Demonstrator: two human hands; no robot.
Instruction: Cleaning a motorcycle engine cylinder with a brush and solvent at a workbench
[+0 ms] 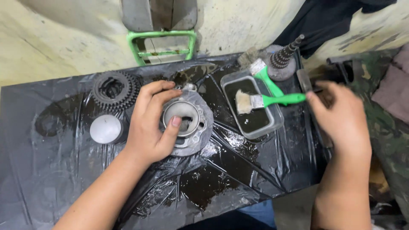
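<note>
My left hand (151,121) grips a grey metal engine cylinder (194,123) on the black plastic sheet (238,166), thumb hooked into its bore. My right hand (341,119) pinches the end of a green-handled paintbrush (266,101). Its bristles hang over a clear rectangular tray (277,121) of dark liquid. A second green-handled brush (263,73) leans on the tray's far rim.
A black gear cluster (115,89) and a round grey piston top (105,128) lie left of the cylinder. A stepped gear shaft (284,57) stands behind the tray. A green metal frame (162,44) sits against the wall. Camouflage cloth (383,127) lies at right.
</note>
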